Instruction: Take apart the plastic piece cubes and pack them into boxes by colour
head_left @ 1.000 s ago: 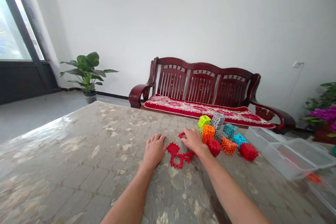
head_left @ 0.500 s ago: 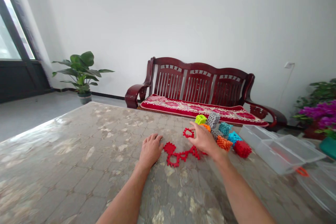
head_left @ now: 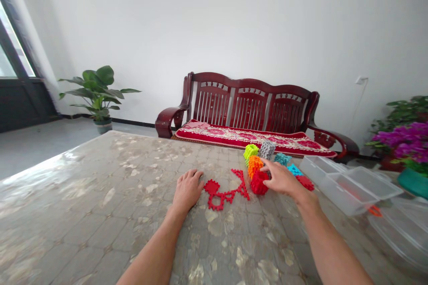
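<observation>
My left hand lies palm down on the table, fingers extended, holding nothing. Just right of its fingertips is a chain of flat red toothed building pieces, with open-centred ones joined on and curving away to the right. My right hand has its thumb and forefinger around the side of a red stack of toothed pieces; its other fingers are partly hidden. Beside that stack are an orange stack, a lime stack and a grey stack. The right hand covers part of the group.
Teal, blue and further red pieces lie beyond my right wrist. Clear plastic boxes, one with an orange piece beside it, stand at right. A wooden bench is behind the patterned table.
My right hand has shifted right, to the red stack. The red ring piece at its fingertips is no longer separately visible. More of the red chain shows. My left hand stays put.
</observation>
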`<state>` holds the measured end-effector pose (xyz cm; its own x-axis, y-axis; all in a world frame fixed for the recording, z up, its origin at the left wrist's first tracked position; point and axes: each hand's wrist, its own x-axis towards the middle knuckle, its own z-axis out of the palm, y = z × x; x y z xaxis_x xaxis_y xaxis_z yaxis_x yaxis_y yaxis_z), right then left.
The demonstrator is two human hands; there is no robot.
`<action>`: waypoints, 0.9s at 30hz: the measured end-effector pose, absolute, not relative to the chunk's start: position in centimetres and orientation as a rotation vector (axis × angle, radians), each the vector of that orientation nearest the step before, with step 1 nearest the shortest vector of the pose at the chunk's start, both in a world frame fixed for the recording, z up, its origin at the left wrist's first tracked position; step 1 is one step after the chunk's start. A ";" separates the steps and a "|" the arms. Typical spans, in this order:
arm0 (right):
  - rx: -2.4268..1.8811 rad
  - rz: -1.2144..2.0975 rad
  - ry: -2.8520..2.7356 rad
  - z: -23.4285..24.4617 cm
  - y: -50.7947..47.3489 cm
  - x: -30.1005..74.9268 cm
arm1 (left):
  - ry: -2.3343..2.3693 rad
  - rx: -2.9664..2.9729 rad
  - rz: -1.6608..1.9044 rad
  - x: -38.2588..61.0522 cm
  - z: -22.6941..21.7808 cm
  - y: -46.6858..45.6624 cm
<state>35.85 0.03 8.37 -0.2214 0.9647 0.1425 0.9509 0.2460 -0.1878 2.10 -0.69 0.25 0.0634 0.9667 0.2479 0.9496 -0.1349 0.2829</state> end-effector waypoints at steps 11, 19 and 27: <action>-1.549 0.356 -2.340 7.0 -1.6 24.6 | 2.042 2.245 0.603 2.1 0.0 -0.7; -1.793 0.150 -2.438 5.2 -0.7 16.9 | 2.044 2.219 0.610 2.0 0.0 -0.7; -1.757 0.102 -2.511 4.7 0.3 16.6 | 2.043 2.208 0.618 2.1 0.0 -0.6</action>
<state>16.56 0.28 4.67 -0.3411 0.9397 0.0236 0.9347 0.3417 -0.0973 2.06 -0.62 0.02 0.0348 0.9695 0.2425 0.9413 -0.1134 0.3180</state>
